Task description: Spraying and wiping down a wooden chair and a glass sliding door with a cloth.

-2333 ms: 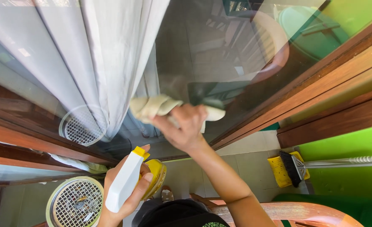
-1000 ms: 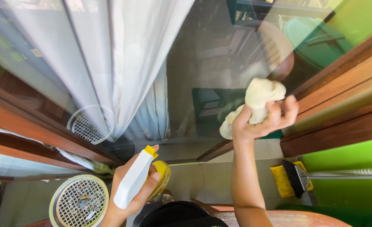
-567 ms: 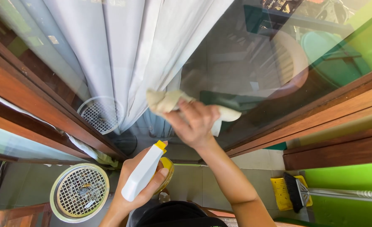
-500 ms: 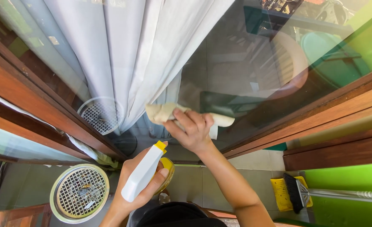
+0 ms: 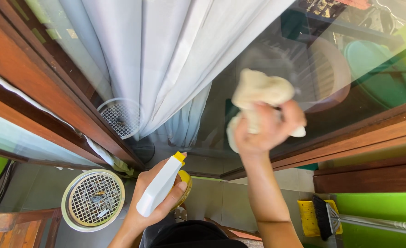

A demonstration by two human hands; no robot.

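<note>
Grip, right: right hand (image 5: pixel 265 131) clamped on one cream cloth (image 5: pixel 258 89), fingers curled round it, cloth bunched and pressed against the glass pane (image 5: pixel 239 59).
Grip, left: left hand (image 5: pixel 155 197) wrapped round one white spray bottle (image 5: pixel 159 186) with a yellow nozzle tip, held low and tilted, nozzle end up toward the glass; bottle well apart from the cloth.
Count, held things: one cloth, one spray bottle; a yellow rounded item sits behind the left fingers, kind cannot be told.
Count, hands: two, both the person's own.
Pose, right arm: forearm runs up from the bottom edge, wrist straight, back of the hand toward the camera, hand raised on the pane.
Pose, left arm: wrist bent, hand close to the body, below and left of the right hand.
Surface: glass in a brown wooden frame (image 5: pixel 350 133); reflections show on the pane; one white curtain (image 5: pixel 166 55) hangs behind it, gathered toward the bottom.
Floor: grey tiles; one round mesh-topped container (image 5: pixel 93 200) lies left of the left hand, its reflection in the glass above.
Room, right: green wall; one yellow dustpan (image 5: pixel 308 216) with a black brush (image 5: pixel 322 218) on it lies by the wall.
</note>
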